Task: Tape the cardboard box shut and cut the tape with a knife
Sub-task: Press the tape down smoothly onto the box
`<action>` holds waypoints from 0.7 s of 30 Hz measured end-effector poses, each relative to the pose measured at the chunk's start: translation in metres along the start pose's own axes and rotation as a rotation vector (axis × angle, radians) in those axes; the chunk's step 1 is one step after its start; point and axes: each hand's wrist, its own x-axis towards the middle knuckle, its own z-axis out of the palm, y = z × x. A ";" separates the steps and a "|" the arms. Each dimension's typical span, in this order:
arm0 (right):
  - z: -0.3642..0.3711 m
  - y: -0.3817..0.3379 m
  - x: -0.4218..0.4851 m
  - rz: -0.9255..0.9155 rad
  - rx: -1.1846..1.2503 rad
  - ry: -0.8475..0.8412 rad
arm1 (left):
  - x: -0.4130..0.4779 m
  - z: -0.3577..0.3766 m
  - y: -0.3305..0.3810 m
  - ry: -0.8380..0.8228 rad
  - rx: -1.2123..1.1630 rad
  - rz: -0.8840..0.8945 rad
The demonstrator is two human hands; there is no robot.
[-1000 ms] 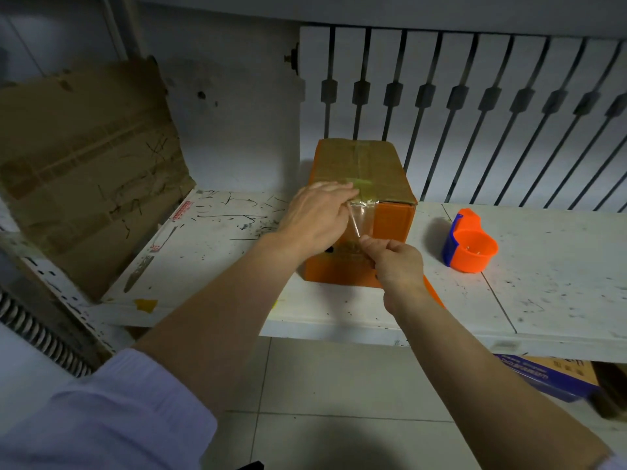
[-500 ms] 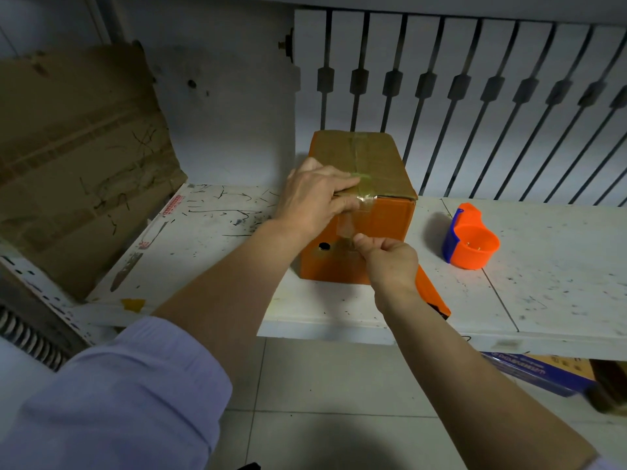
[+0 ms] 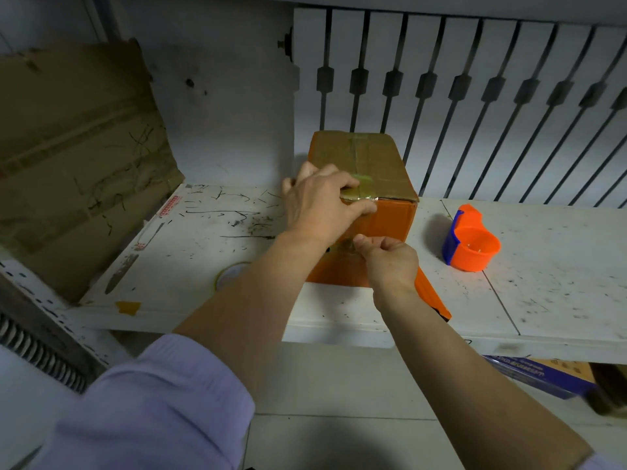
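Orange card on the front, brown on top: the box point(image 3: 364, 171) sits at the back of the white bench point(image 3: 543, 266), tape point(image 3: 360, 195) running along its top seam and folded over the near top edge. The left hand point(image 3: 320, 201) lies on that edge, fingers together and pressing the fold flat. The right hand point(image 3: 390, 261) is low on the front face, thumb and fingers pinched on the tape's end. Risks, as I judge them: uneven pressing leaves creases or bubbles and the end lifts; a hard downward pull drags the box off the bench edge. An orange strip point(image 3: 432, 296) juts from under the right wrist, perhaps the knife; cannot confirm. The dispenser point(image 3: 470, 244) stands apart, to the right.
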 end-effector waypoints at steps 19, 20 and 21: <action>-0.001 0.003 0.006 -0.073 -0.113 0.017 | -0.015 0.009 -0.024 -0.067 0.065 0.181; -0.001 0.003 0.006 -0.078 -0.124 0.019 | -0.016 0.009 -0.025 -0.077 0.071 0.186; 0.000 0.003 0.006 -0.083 -0.135 0.021 | -0.016 0.009 -0.025 -0.086 0.077 0.194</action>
